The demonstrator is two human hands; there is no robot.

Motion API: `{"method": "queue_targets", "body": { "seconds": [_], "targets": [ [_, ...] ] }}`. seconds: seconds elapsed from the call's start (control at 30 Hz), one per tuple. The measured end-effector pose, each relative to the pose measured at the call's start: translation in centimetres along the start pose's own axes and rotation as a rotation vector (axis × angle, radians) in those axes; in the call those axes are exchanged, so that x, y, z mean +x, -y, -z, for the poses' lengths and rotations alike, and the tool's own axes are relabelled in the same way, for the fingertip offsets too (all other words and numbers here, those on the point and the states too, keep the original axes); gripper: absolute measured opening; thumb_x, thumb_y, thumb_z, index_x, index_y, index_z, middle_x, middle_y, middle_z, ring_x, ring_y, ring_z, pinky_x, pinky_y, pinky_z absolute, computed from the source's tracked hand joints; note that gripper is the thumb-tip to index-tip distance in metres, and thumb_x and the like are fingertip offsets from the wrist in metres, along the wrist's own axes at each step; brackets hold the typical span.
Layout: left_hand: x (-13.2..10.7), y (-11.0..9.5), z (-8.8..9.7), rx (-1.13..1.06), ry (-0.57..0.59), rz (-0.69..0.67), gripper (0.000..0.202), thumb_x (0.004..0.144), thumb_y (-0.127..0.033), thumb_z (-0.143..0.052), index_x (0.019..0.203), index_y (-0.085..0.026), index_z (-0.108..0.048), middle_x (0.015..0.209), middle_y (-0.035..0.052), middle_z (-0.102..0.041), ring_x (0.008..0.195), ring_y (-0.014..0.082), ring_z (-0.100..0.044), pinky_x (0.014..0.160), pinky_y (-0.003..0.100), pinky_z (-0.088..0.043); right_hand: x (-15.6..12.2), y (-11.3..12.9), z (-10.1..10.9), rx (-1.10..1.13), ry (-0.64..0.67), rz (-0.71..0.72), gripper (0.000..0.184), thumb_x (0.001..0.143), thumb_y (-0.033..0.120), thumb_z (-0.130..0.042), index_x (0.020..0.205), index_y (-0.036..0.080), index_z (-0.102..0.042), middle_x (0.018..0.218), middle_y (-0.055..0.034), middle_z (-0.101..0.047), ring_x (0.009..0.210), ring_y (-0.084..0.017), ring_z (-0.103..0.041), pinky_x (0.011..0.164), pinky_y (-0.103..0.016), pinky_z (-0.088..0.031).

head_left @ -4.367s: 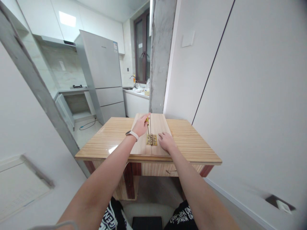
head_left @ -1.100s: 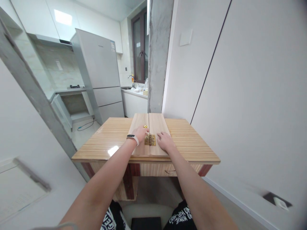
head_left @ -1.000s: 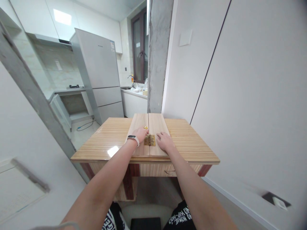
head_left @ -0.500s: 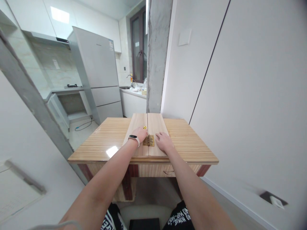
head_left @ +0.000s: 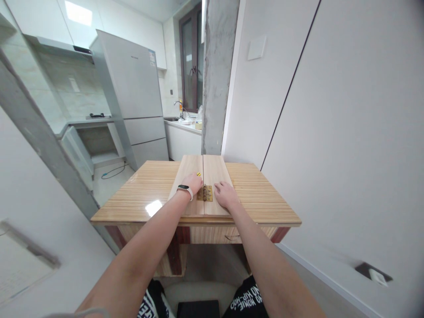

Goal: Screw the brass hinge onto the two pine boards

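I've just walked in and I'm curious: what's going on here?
A person's left hand is at a brass-coloured rectangular metal hinge spanning the seam between two pale wooden boards on a striped wooden table. A small yellow-and-black object shows beyond that hand; whether it is held is unclear. The right hand rests on the right board, beside the hinge.

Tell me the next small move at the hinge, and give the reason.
I'd probably ease the left hand slightly off the hinge to check its left side. The hand hides part of that side, so I can't tell how it sits, while the right hand rests on the right board beside the hinge.
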State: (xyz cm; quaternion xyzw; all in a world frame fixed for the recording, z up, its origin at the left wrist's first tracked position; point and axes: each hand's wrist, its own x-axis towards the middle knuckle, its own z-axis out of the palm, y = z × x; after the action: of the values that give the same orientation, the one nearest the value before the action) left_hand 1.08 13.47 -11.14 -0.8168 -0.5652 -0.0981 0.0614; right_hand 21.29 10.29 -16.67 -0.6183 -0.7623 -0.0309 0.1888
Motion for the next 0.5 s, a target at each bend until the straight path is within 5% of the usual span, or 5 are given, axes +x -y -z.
{"method": "queue_targets", "body": {
  "seconds": [0.23,0.5],
  "targets": [
    [0.8,0.8,-0.2,-0.026,-0.010,0.033,0.047,0.105,-0.039,-0.037,0.099,-0.015,-0.077,0.109,0.0171,-0.067,0.096,0.0253,-0.068,0.084,0.036,-0.052,0.1,-0.1,-0.3,-0.003,-0.005,-0.005,0.042,0.102,0.036,-0.042,0.136,0.026,-0.065,0.135,-0.0091,-0.062,0.128,-0.022,-0.051,0.113,-0.034,-0.032],
    [-0.2,4.4,-1.5,-0.065,0.052,0.093,0.047,0.103,-0.043,-0.039,0.094,-0.015,-0.076,0.109,0.0174,-0.067,0.098,0.0271,-0.068,0.089,0.038,-0.052,0.1,-0.1,-0.2,0.003,0.011,-0.009,0.042,0.102,0.036,-0.042,0.136,0.026,-0.065,0.138,-0.0096,-0.061,0.130,-0.022,-0.050,0.113,-0.035,-0.032]
  ]
}}
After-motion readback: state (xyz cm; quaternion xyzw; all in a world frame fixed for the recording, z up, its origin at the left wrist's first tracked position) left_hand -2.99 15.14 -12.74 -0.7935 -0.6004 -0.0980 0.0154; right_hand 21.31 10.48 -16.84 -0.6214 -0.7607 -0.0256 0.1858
